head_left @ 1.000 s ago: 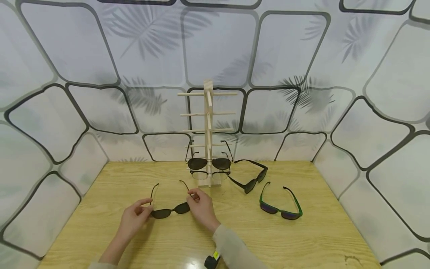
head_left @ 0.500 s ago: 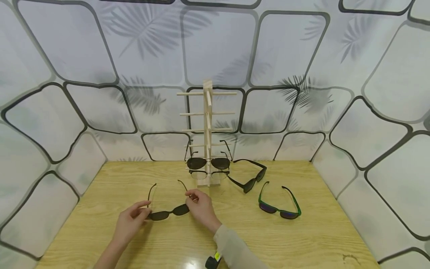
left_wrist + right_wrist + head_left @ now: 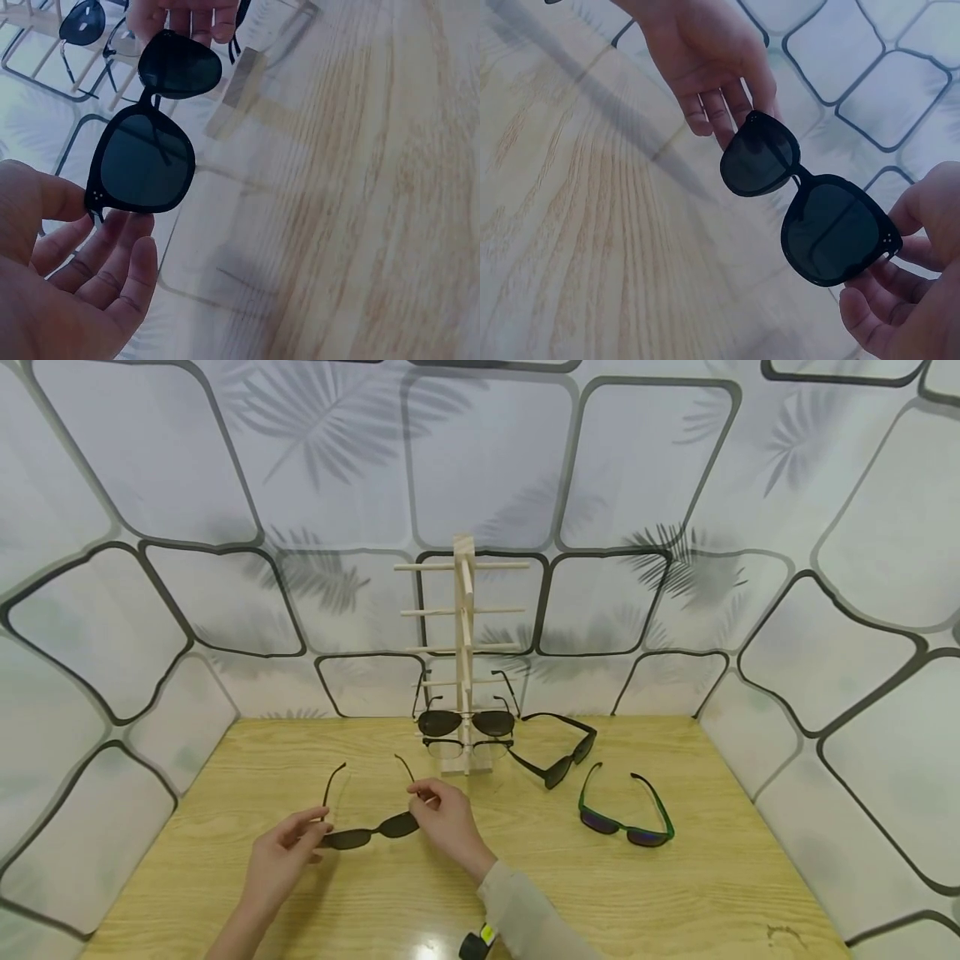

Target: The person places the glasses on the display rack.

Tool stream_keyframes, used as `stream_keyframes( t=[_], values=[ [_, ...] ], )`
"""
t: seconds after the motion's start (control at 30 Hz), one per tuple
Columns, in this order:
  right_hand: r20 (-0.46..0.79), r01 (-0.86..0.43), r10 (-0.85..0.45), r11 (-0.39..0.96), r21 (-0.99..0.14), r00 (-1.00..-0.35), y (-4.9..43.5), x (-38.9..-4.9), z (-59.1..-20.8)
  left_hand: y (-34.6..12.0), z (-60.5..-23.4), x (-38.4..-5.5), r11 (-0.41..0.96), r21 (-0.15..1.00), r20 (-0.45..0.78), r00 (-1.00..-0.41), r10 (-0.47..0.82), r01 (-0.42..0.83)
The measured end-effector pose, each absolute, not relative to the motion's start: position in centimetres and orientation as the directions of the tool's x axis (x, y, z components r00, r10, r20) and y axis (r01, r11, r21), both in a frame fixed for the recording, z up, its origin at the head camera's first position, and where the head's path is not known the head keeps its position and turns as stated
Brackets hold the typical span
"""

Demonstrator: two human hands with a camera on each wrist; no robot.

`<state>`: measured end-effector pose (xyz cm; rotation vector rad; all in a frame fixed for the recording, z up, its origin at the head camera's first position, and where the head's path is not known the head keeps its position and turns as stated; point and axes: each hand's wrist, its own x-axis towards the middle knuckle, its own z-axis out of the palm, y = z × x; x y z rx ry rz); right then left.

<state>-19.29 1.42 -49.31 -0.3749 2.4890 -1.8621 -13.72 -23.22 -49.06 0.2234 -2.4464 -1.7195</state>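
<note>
Sunglasses nudged left vs 1 s ago, L grip & R grip each pinching an end, wooden rack beyond

Black sunglasses spanned the space between my left hand and right hand, pinched at both outer corners, at seven o'clock in the head view. Their dark, rounded lenses faced me; small pale dots marked the frame's corners. Slim temples stood unfolded, tips toward twelve, the front's left end dipping just below nine o'clock, its right rising just above three.
</note>
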Motion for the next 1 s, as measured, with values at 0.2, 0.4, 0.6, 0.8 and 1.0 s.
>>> stream_keyframes(
  t=[0.2,0.4,0.6,0.8,1.0],
  values=[
    [0.158,-0.208,-0.205,0.251,-0.945,-0.966,1.3,-19.0,-48.3,-23.5,-48.4,-13.6,0.331,0.943,0.112,-0.970,-0.215,0.035],
    [0.197,-0.247,-0.208,0.250,-0.936,-0.958,1.2,-18.7,-46.9,-23.5,-47.4,-13.2,0.338,0.937,0.173,-0.956,-0.235,0.086],
    [0.204,-0.254,-0.211,0.243,-0.936,-0.956,1.2,-18.4,-45.7,-23.5,-46.4,-12.8,0.345,0.932,0.209,-0.942,-0.261,0.111],
    [0.210,-0.262,-0.227,0.229,-0.938,-0.951,1.4,-18.0,-44.3,-23.4,-45.2,-12.6,0.337,0.934,0.214,-0.938,-0.272,0.115],
    [0.253,-0.300,-0.231,0.197,-0.934,-0.939,1.7,-18.0,-43.0,-23.3,-44.2,-12.5,0.331,0.932,0.245,-0.930,-0.275,0.148]
  ],
)
